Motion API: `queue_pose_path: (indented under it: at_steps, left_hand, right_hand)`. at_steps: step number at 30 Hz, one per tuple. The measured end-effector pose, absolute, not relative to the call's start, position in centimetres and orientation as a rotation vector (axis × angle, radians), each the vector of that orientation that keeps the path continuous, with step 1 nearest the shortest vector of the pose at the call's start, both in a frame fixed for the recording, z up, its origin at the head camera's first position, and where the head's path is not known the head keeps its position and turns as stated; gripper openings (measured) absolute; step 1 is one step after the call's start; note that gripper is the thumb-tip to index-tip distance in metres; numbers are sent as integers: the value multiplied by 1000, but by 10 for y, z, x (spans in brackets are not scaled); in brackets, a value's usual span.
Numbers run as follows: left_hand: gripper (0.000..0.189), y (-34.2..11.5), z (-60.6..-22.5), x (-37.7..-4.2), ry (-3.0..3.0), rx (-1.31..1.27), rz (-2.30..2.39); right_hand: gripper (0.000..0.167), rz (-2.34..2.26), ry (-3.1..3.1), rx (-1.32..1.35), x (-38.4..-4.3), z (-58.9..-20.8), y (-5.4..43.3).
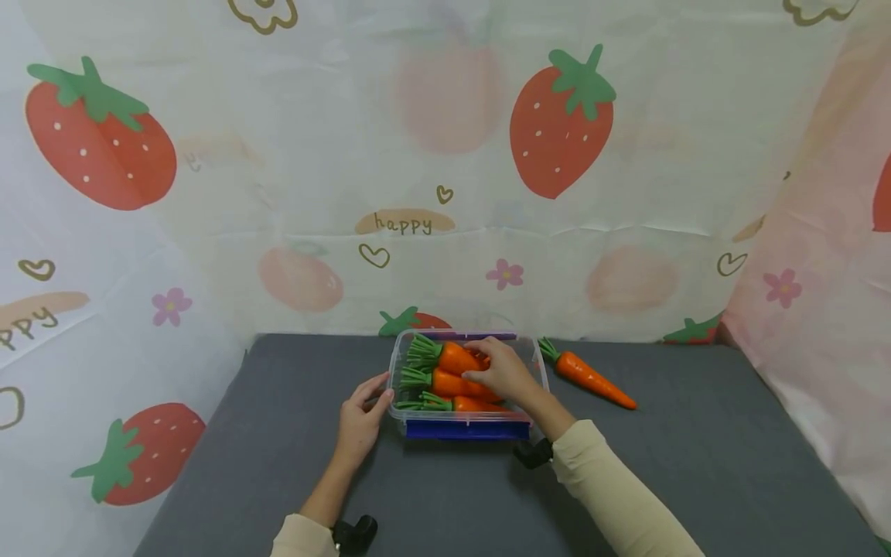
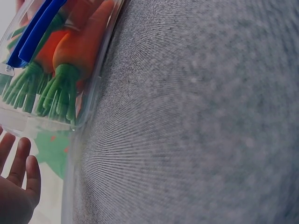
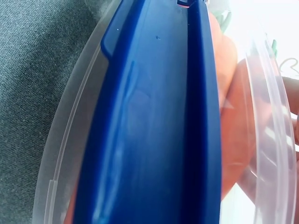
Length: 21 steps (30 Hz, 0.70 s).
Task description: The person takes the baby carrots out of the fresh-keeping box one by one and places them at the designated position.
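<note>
A clear plastic box [image 1: 395, 357] with blue latches stands on the grey cloth, holding orange toy carrots [image 1: 448, 382] with green tops pointing left. My right hand [image 1: 504, 373] reaches into it from the right, thumb and fingers on either side of the rearmost carrot [image 1: 454, 357]. At the box's left side is my left hand [image 1: 360, 422], its fingertips at the wall; in the left wrist view its fingers [image 2: 21, 161] look extended. In the right wrist view a blue latch [image 3: 154, 112] hides most of the box's contents, and the right fingers show only at the edge.
Another carrot [image 1: 592, 379] lies on the grey cloth [image 1: 661, 464] just right of the box, its tip pointing toward the front right. Behind the table hangs a strawberry-print curtain [image 1: 445, 170], close to the box's back side.
</note>
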<state>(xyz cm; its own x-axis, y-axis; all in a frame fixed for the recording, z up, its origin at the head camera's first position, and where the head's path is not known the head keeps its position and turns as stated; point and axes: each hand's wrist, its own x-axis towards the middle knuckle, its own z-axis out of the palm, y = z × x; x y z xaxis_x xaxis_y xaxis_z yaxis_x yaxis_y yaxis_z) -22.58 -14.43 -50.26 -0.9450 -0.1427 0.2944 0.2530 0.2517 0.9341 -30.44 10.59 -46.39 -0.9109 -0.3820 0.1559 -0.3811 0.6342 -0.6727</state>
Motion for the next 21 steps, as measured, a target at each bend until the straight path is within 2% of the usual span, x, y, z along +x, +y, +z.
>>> queue_pose_path:
  at_steps: [10,21]
  left_hand:
    - [33,-143,-505,-226,-2178,-136,-1716]
    - [33,-143,-502,-226,-2185,-108,-1742]
  right_hand:
    - [46,-1104,2868,-592,-305,-464,101]
    - [43,-1081,2890,-644,-305,-464,102]
